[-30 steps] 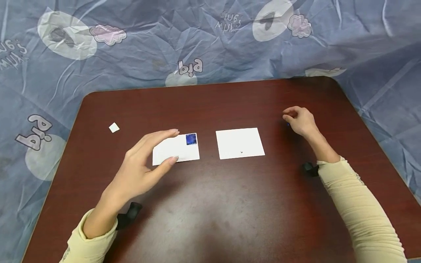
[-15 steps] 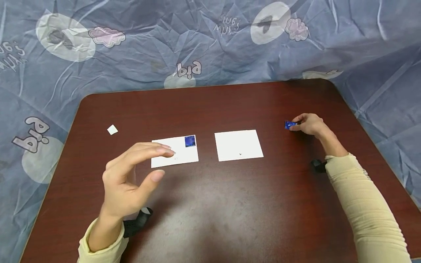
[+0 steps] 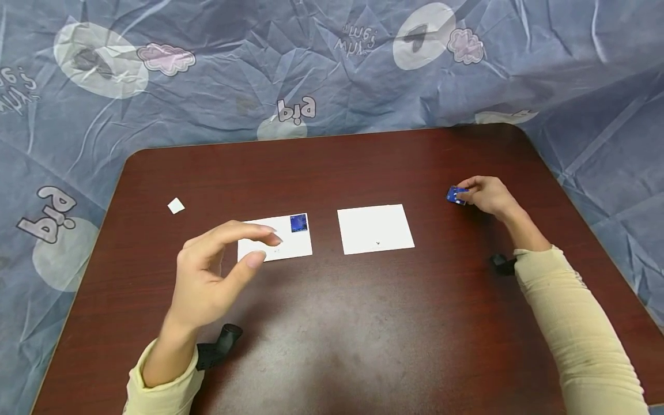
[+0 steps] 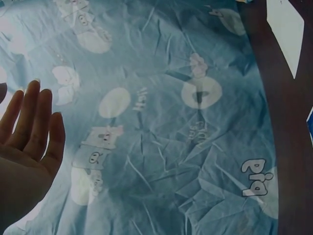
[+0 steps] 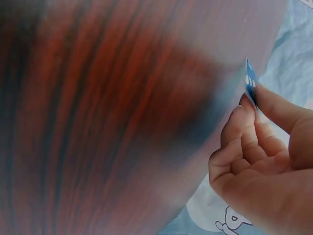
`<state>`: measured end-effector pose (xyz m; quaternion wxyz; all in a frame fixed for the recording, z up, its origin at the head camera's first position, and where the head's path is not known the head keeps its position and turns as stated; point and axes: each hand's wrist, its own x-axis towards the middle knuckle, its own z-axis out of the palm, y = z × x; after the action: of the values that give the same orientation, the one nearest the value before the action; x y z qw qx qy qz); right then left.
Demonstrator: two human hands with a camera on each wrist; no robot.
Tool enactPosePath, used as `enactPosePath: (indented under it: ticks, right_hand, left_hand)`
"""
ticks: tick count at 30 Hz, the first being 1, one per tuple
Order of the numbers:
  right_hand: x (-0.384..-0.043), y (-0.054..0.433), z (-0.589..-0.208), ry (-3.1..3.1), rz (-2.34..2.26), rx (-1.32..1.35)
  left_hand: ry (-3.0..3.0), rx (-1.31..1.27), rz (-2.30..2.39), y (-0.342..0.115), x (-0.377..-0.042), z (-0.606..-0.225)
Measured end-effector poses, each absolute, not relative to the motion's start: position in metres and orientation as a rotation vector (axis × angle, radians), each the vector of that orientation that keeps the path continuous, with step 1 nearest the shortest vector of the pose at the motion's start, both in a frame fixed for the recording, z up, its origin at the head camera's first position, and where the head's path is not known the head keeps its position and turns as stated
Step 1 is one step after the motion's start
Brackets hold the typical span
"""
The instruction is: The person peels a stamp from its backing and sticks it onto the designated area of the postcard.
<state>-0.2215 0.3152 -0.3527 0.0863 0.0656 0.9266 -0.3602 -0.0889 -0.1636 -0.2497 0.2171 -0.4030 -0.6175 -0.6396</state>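
My right hand (image 3: 490, 196) pinches a small blue stamp (image 3: 455, 195) between thumb and fingers, over the right back part of the table. In the right wrist view the stamp (image 5: 250, 81) stands nearly edge-on, with white marks on its blue face. My left hand (image 3: 204, 282) holds nothing; its fingers are loosely bent and thumb apart, in front of a white envelope (image 3: 295, 245). That envelope bears a dark blue stamp (image 3: 298, 223) in its upper right corner, and the fingertips overlap its left part in the head view. To its right lies a second white envelope (image 3: 376, 227), with a tiny dark mark near its lower edge.
A small white square of paper (image 3: 176, 206) lies at the left of the dark red-brown table (image 3: 321, 323). Behind the table hangs a wrinkled blue printed cloth (image 3: 218, 80). Black wrist cameras show under both sleeves.
My right hand has moved slightly right and toward me, and the blue stamp now shows in its pinch. My left hand has drawn back from the stamped envelope.
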Motion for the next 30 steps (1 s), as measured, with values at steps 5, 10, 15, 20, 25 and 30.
enactPosePath:
  ticks: [5, 10, 15, 20, 25, 30]
  right_hand:
    - [-0.213, 0.310, -0.353, 2.792, -1.130, 0.191]
    - [-0.205, 0.305, -0.354, 2.762, -1.261, 0.131]
    - [-0.194, 0.300, -0.354, 2.593, -1.506, 0.101]
    - [-0.182, 0.292, -0.353, 2.354, -1.731, -0.006]
    - [-0.170, 0.279, -0.348, 2.312, -1.720, -0.150]
    - [-0.159, 0.260, -0.340, 2.386, -1.675, -0.384]
  left_hand:
    - [-1.737, -1.100, -1.806, -0.163, -0.091, -0.252]
    - [-1.788, -1.066, -1.812, -0.161, -0.091, -0.254]
    - [-1.689, -1.158, -1.845, -0.159, -0.095, -0.257]
    - [-1.617, -1.207, -1.860, -0.159, -0.098, -0.259]
    - [-1.647, -1.212, -1.870, -0.158, -0.098, -0.261]
    - [-1.783, -1.188, -1.843, -0.155, -0.099, -0.265]
